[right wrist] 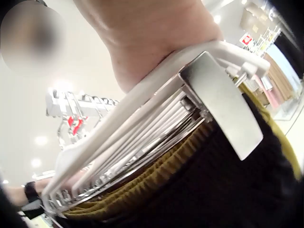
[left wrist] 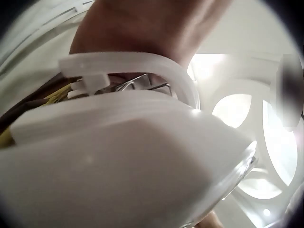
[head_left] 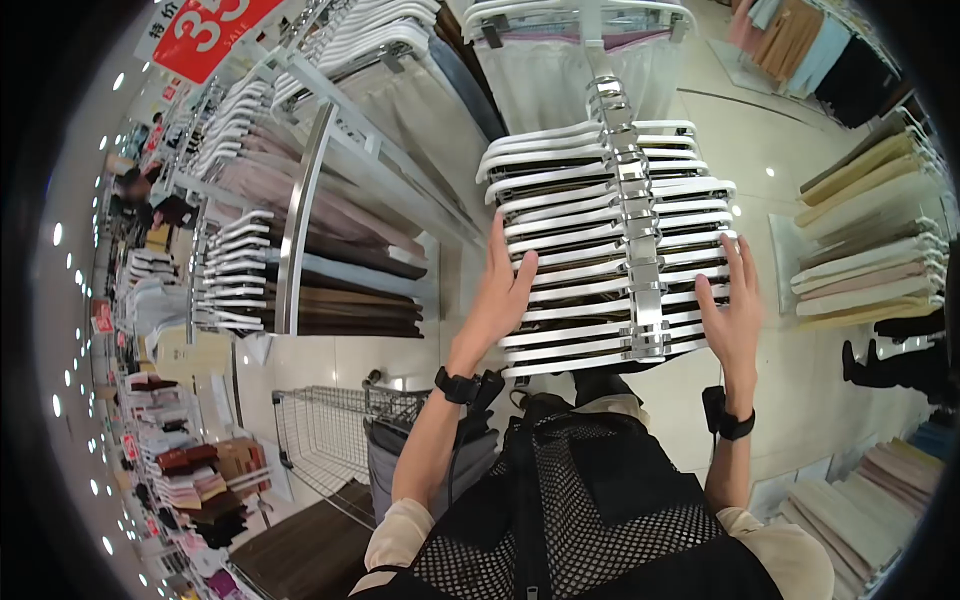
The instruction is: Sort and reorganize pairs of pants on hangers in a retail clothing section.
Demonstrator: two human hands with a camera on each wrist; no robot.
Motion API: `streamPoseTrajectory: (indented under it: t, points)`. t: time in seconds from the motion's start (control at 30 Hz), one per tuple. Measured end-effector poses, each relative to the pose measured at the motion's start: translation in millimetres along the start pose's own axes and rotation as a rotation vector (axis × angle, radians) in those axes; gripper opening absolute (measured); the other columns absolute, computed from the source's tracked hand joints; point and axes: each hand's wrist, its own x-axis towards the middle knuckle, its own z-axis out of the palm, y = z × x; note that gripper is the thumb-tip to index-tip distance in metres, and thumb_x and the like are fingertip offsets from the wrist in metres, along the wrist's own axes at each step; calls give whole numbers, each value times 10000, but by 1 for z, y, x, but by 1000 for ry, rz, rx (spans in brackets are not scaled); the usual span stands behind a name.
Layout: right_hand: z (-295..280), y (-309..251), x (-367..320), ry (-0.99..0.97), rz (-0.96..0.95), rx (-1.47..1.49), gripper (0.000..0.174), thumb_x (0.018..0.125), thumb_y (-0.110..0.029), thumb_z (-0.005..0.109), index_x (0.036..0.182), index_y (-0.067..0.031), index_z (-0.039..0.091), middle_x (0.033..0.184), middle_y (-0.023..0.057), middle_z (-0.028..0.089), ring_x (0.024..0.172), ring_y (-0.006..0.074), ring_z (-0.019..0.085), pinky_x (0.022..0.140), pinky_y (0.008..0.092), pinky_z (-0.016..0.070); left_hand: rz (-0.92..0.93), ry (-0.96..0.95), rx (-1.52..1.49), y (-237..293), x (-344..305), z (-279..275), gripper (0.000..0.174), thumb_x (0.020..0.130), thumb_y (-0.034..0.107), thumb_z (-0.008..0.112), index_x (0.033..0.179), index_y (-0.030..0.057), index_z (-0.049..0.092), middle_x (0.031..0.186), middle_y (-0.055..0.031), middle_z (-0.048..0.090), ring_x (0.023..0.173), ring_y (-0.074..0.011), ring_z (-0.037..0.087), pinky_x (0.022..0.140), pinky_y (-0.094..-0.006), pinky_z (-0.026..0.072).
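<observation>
A row of white clip hangers (head_left: 570, 262) hangs by metal hooks in front of me. My left hand (head_left: 498, 300) rests against their left ends, its fingers pointing forward and its thumb apart over them. At the right ends, my right hand (head_left: 734, 312) touches the hangers in the same way, fingers extended. Dark garments with mustard waistbands (right wrist: 156, 183) hang from the hangers in the right wrist view, where a broad metal clip (right wrist: 225, 107) shows up close. White hanger plastic (left wrist: 95, 166) fills much of the left wrist view, and the fingers there are hidden.
Racks of trousers (head_left: 340, 265) stand on the left beneath a red sale sign (head_left: 205, 35). A wire shopping cart (head_left: 320, 435) is at the lower left. More hanging trousers (head_left: 870, 270) and folded clothes (head_left: 850, 520) line the right, where a dark-clothed person's legs (head_left: 905, 372) show.
</observation>
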Motion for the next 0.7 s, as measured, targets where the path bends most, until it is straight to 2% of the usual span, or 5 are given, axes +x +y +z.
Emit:
streamPoseTrajectory:
  t: [0.07,0.33,0.43,0.57,0.7]
  points:
    - [7,0,1,5,12,3,711,985,-277,741,1633,-171,469,1710,220,348,1519,437,419,1185,507,437,-54,-130,-146,-1,-4,-6,821,1174,434,417,1722,-6,-7,1772,-270,159,1650,-344,179,1324,-386,158]
    - [-5,3,14,-41,28,12,792,1002,-382,738,1645,-65,401,1695,307,330,1550,464,373,1250,510,343,-110,-390,-24,-3,-1,-63,871,1163,495,406,1708,-48,-1,1782,-273,120,1663,-339,138,1333,-370,138]
    - [-12,20,45,-60,35,119,743,1044,-420,684,1613,-16,430,1610,297,473,1519,407,444,1243,470,353,-55,-523,-15,5,4,-92,859,1167,471,426,1709,-48,9,1778,-256,161,1655,-311,175,1326,-366,157]
    - [0,53,98,-218,288,474,715,1102,-518,571,1574,10,472,1521,249,586,1457,328,515,1216,423,380,-17,-512,-37,11,13,-92,847,1163,419,464,1708,-49,15,1768,-258,195,1646,-314,205,1323,-371,172]
    - [17,77,119,-388,303,477,762,1111,-605,494,1513,42,515,1462,237,624,1377,309,563,1183,401,402,68,-448,-16,1,20,-78,856,1144,378,525,1704,-51,40,1741,-292,244,1623,-328,266,1313,-383,216]
